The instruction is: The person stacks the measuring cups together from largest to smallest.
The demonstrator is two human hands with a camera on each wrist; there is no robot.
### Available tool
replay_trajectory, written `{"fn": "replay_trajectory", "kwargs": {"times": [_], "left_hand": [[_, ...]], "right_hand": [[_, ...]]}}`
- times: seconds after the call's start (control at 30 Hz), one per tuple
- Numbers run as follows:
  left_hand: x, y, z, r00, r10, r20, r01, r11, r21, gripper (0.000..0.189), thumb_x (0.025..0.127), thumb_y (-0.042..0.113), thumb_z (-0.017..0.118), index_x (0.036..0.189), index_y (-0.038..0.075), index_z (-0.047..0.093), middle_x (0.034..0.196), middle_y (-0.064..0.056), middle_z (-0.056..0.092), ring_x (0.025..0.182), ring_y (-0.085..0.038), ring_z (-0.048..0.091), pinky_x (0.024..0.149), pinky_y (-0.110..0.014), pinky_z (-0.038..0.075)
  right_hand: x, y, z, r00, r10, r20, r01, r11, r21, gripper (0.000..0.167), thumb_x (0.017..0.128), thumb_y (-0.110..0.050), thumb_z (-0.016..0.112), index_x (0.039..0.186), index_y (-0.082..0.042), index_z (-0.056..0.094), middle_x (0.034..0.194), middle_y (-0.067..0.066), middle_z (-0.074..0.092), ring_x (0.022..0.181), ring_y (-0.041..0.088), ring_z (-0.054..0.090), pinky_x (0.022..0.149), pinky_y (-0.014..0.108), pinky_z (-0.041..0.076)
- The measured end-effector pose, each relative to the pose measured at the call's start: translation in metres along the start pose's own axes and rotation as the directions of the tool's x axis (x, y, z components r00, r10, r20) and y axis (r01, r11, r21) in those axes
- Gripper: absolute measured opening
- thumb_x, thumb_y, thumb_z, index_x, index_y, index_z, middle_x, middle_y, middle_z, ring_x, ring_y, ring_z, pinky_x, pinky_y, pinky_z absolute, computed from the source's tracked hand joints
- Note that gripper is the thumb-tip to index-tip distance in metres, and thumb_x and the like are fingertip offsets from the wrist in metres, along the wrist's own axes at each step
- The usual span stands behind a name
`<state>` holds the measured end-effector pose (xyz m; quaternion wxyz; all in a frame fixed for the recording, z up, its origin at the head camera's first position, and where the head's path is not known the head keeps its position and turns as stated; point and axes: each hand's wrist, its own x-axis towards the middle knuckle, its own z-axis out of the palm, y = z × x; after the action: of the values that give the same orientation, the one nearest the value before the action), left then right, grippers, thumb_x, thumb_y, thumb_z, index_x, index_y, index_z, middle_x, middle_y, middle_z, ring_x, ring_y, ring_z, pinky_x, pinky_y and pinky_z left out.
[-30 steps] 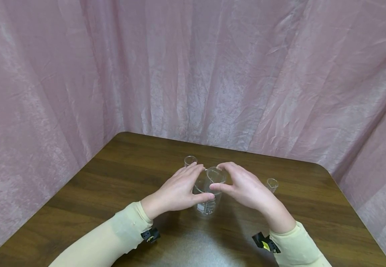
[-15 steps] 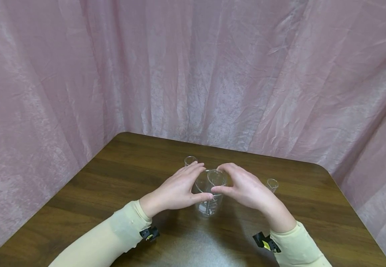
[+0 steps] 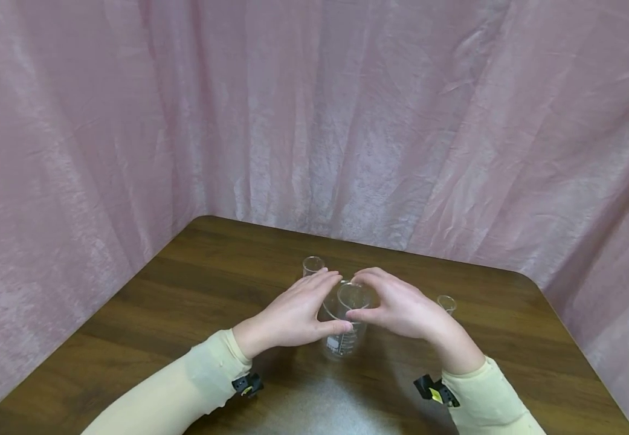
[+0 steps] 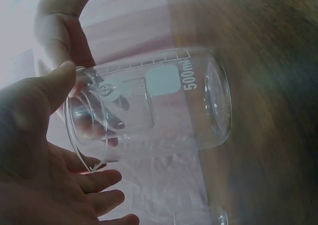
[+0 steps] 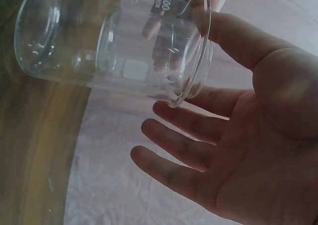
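Observation:
A clear 500 ml glass beaker (image 3: 341, 345) stands upright in front of me. Inside its upper part is a smaller glass beaker (image 3: 353, 296), its base above the big one's bottom. My left hand (image 3: 299, 313) holds the large beaker's rim from the left, thumb in front and index finger behind; the other fingers spread in the left wrist view. From the right, my right hand (image 3: 403, 305) pinches the smaller beaker at its rim between thumb and index finger, the remaining fingers stretched out loosely. White measuring marks (image 4: 163, 80) show on the large beaker's side.
Behind my left hand stands another small glass beaker (image 3: 313, 264), partly hidden by the fingers. One more small glass vessel (image 3: 446, 303) is behind my right wrist. Everything is on a brown wooden table (image 3: 211, 290), with pink curtains (image 3: 347, 121) around its back and sides.
The smaller beaker has sunk a little deeper into the large one, my right hand still at its rim. Both hands stay almost in place; the view has shifted slightly.

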<state>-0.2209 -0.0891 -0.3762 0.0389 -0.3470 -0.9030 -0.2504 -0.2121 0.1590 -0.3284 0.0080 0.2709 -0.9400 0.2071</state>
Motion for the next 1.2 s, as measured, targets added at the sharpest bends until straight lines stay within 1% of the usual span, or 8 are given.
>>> {"fn": "replay_trajectory", "kwargs": {"times": [0.2,0.4,0.7,0.8,0.93,1.2], "left_hand": [[0.0,-0.001,0.002,1.0,0.013,-0.007,-0.013,1.0,0.003,0.096,0.101,0.062,0.074,0.167,0.002,0.042,0.173,-0.017,0.041,0.166,-0.036,0.027,0.134,-0.053,0.02],[0.0,-0.001,0.004,1.0,0.007,-0.01,-0.007,1.0,0.002,0.093,0.101,0.064,0.073,0.166,0.004,0.044,0.173,-0.015,0.043,0.166,-0.034,0.026,0.134,-0.053,0.019],[0.001,0.0,0.004,1.0,-0.004,-0.01,0.004,1.0,0.002,0.091,0.101,0.064,0.072,0.165,0.006,0.046,0.172,-0.014,0.044,0.166,-0.032,0.027,0.134,-0.052,0.019],[0.0,0.0,0.003,1.0,-0.01,-0.004,0.01,1.0,-0.001,0.092,0.101,0.065,0.071,0.166,0.006,0.045,0.172,-0.013,0.043,0.166,-0.031,0.026,0.135,-0.051,0.019],[0.0,0.0,0.004,1.0,-0.012,-0.001,0.012,1.0,-0.009,0.091,0.101,0.065,0.071,0.166,0.006,0.045,0.172,-0.013,0.043,0.166,-0.032,0.026,0.135,-0.051,0.019],[0.002,0.0,0.005,1.0,0.0,-0.003,0.0,1.0,-0.027,0.091,0.101,0.064,0.072,0.165,0.005,0.045,0.171,-0.015,0.044,0.165,-0.037,0.03,0.134,-0.053,0.022]], "right_hand": [[0.005,-0.002,-0.005,0.997,-0.014,0.074,0.016,0.999,-0.028,0.063,0.098,-0.051,0.082,0.144,-0.01,0.069,0.152,0.008,0.063,0.136,0.031,0.064,0.11,0.057,0.053],[0.011,-0.001,-0.009,0.986,-0.038,0.163,0.043,0.999,-0.025,0.059,0.1,-0.048,0.08,0.144,-0.009,0.069,0.15,0.006,0.064,0.131,0.029,0.066,0.107,0.055,0.055],[0.018,0.0,-0.014,0.965,-0.054,0.255,0.06,0.998,-0.015,0.061,0.102,-0.047,0.078,0.146,-0.006,0.067,0.151,0.009,0.063,0.137,0.031,0.063,0.113,0.055,0.051],[0.021,-0.001,-0.014,0.958,-0.067,0.278,0.074,0.997,-0.016,0.06,0.102,-0.046,0.078,0.145,-0.005,0.068,0.15,0.009,0.063,0.138,0.031,0.062,0.114,0.054,0.05],[0.024,-0.002,-0.015,0.953,-0.061,0.296,0.075,0.997,-0.035,0.06,0.1,-0.046,0.079,0.143,-0.006,0.07,0.148,0.009,0.064,0.138,0.032,0.061,0.115,0.053,0.05],[0.03,-0.006,-0.017,0.954,-0.023,0.3,0.054,0.994,-0.093,0.056,0.094,-0.048,0.086,0.136,-0.012,0.076,0.143,0.004,0.07,0.135,0.03,0.063,0.111,0.051,0.052]]}}
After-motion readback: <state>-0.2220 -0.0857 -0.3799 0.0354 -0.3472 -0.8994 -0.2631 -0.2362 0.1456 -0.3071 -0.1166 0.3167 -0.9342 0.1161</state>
